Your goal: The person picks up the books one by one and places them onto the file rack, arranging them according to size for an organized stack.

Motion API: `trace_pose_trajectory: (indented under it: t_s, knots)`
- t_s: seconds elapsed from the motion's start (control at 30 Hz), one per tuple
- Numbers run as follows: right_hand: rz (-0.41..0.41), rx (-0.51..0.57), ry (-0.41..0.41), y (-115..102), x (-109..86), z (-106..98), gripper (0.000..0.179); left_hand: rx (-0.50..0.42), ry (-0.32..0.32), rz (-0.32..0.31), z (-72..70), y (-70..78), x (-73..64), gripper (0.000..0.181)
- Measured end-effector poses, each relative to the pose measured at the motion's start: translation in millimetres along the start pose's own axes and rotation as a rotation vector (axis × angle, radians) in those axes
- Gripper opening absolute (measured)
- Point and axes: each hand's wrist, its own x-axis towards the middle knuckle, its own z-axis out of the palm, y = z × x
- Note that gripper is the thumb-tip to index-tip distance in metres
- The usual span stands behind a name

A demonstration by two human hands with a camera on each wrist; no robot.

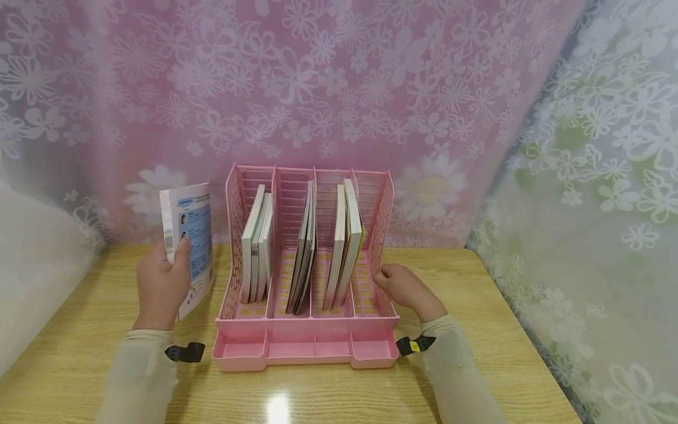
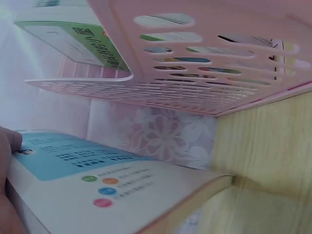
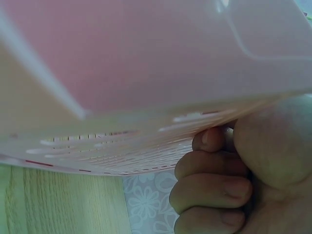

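My left hand (image 1: 164, 285) holds a book (image 1: 193, 253) upright at the left of the rack, thumb over its white-and-blue printed cover. In the left wrist view, the book's lower end (image 2: 146, 200) is close to the wooden table. Beside it stands a pink plastic desktop book rack (image 1: 304, 324) with several upright compartments and a row of trays in front. My right hand (image 1: 405, 288) grips the front edge of the rack's right side wall, its fingers (image 3: 209, 190) curled against the outside. The thumb's tip is partly hidden there.
Books lean in three compartments: a left group (image 1: 256, 253), a thin middle group (image 1: 303, 253) and a right group (image 1: 344, 253). Everything stands on a wood-grain table (image 1: 466, 353). Floral curtains (image 1: 328, 88) hang behind and to the right.
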Motion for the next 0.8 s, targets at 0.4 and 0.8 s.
trace_pose_trajectory:
  t_s: [0.4,0.8]
  knots:
    - [0.019,0.022,-0.005,0,-1.1,0,0.030,0.163,-0.116,-0.098,-24.1,23.7,-1.9,0.059]
    - [0.010,0.026,-0.007,0,-0.9,0,0.030,0.324,-0.256,0.135,-36.8,44.4,-9.2,0.043]
